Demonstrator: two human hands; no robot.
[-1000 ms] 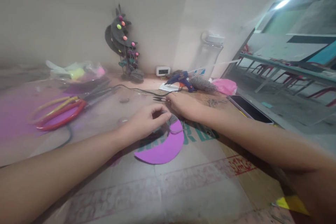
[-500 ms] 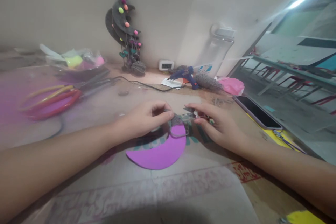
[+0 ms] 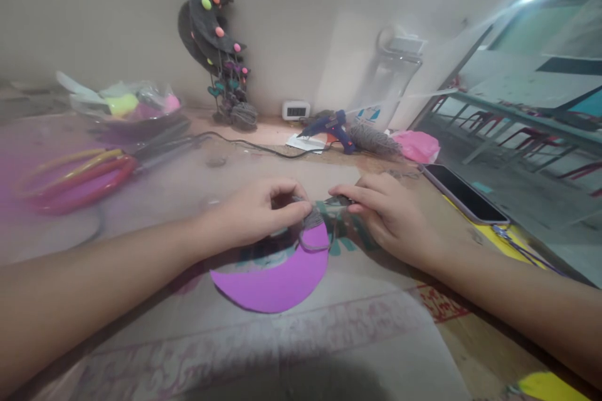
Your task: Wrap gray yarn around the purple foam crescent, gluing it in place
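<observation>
A purple crescent (image 3: 277,282), apparently foam or card, lies over the printed sheet in front of me. Grey yarn (image 3: 313,218) is wound round its upper tip, and a loose loop of it hangs across the purple just below. My left hand (image 3: 275,210) pinches the wrapped tip between thumb and fingers. To the right, apart from the crescent, my right hand (image 3: 383,210) is closed on a small dark grey pointed piece (image 3: 337,200); the fingers hide most of it, and its kind cannot be made out.
Scissors (image 3: 113,175) and a plastic-wrapped bowl (image 3: 126,114) are on the left. Along the back are a grey moon hanging (image 3: 211,31), a small clock (image 3: 296,111), a blue glue gun (image 3: 329,127), grey yarn skein (image 3: 374,140) and clear jug (image 3: 392,84). A phone (image 3: 465,194) lies right.
The grey piece in my right hand has turned, with the fingers closing further over it. The crescent's lower tip has shifted slightly left. My left hand keeps its pinch.
</observation>
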